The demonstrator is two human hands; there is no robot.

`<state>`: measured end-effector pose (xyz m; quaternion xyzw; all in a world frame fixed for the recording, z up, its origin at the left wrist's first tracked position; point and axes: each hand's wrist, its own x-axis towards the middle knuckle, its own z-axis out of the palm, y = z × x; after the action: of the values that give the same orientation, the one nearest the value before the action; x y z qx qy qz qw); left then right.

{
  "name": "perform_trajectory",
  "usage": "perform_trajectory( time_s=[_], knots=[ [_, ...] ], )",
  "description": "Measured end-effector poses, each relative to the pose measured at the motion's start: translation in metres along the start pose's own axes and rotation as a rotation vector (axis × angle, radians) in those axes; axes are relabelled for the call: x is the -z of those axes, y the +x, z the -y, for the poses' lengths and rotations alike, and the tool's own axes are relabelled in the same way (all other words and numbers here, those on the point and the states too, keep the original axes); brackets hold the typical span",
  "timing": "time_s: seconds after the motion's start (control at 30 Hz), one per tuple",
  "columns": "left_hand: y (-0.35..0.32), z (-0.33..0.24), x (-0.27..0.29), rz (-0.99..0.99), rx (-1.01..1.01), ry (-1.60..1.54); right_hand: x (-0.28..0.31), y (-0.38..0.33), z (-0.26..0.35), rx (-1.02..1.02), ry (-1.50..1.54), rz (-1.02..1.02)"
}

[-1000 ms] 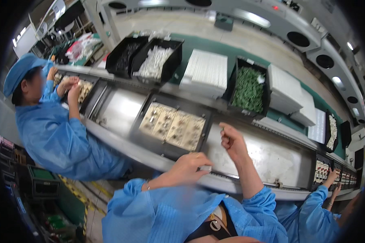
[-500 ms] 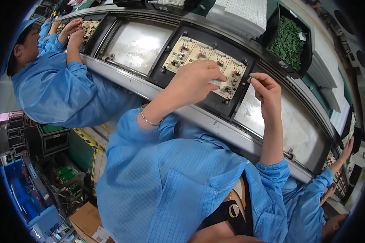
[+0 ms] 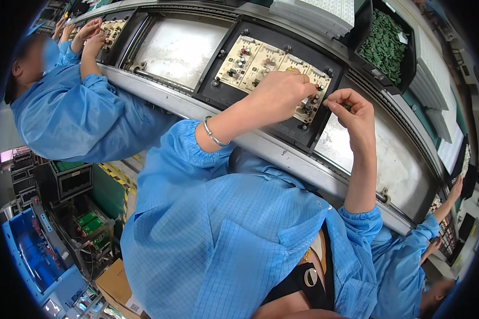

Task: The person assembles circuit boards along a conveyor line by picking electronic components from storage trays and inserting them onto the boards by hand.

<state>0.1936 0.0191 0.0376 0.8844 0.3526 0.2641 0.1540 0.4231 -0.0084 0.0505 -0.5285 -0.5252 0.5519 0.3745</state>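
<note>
My left hand is closed above the right half of a cream circuit board panel, its fingers bunched downward. A whitish bit shows at its fingertips; I cannot tell what it is. The panel carries several small components and sits in a black carrier frame on the line. Just past the panel's right edge, my right hand is raised with thumb and forefinger pinched together. A bit of green shows among its fingers, mostly hidden by them.
A black bin of small green boards stands beyond my right hand, next to stacked white trays. A metal rail runs along the line's near edge. Co-workers in blue sit at left and right.
My left hand has moved a little right and up over the panel. The right hand stays near the panel's right edge, its fingers more curled. The panel appears slightly higher and further right in view.
</note>
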Motion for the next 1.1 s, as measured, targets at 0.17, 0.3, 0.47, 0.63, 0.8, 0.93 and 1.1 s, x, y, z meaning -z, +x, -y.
perform_trajectory(
  time_s=[0.17, 0.3, 0.47, 0.63, 0.8, 0.93, 1.1],
  knots=[
    [0.002, -0.002, 0.004, -0.015, 0.003, -0.015, -0.004, 0.003, 0.002, 0.05, -0.047, -0.089],
    [0.002, -0.001, 0.004, 0.105, 0.107, -0.014, -0.005, 0.008, 0.002, 0.091, -0.117, -0.137],
    [-0.002, -0.003, 0.008, 0.079, 0.071, -0.018, -0.01, 0.017, 0.006, 0.141, -0.368, -0.199],
    [-0.004, -0.001, 0.009, -0.009, 0.043, -0.042, -0.031, 0.043, 0.033, 0.278, -0.77, -0.167],
    [-0.012, 0.0, 0.018, -0.023, 0.073, -0.009, -0.054, 0.059, 0.037, 0.282, -1.077, -0.056],
    [-0.013, 0.002, 0.016, -0.023, 0.088, -0.039, -0.053, 0.068, 0.034, 0.349, -1.139, -0.071],
    [-0.008, 0.004, 0.022, -0.014, 0.086, -0.032, -0.051, 0.069, 0.036, 0.328, -1.076, -0.079]
  ],
)
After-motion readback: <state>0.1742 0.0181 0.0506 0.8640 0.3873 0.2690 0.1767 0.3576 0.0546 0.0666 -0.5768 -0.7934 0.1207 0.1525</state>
